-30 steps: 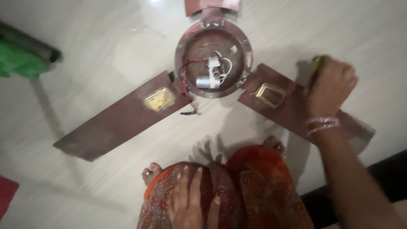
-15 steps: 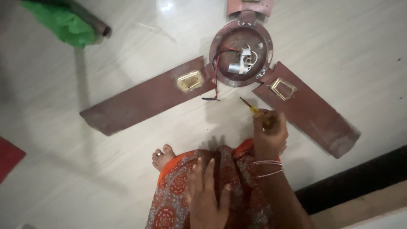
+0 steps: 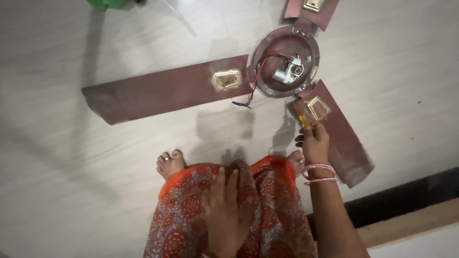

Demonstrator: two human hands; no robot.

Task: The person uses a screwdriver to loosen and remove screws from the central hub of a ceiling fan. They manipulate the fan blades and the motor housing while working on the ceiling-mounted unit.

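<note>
no packages, labels, signs or screens in view.

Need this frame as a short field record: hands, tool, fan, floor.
right hand: grips a screwdriver, tip toward the fan hub
left hand: flat on the patterned red skirt
ceiling fan: lies on the floor, hub open, wires hanging out
blades: three, brown, gold brackets
floor: pale tile
green object: top edge

Ceiling fan (image 3: 286,62) on the floor (image 3: 95,167), before the feet (image 3: 169,164); screwdriver (image 3: 301,114) over its right blade (image 3: 342,138).
</note>
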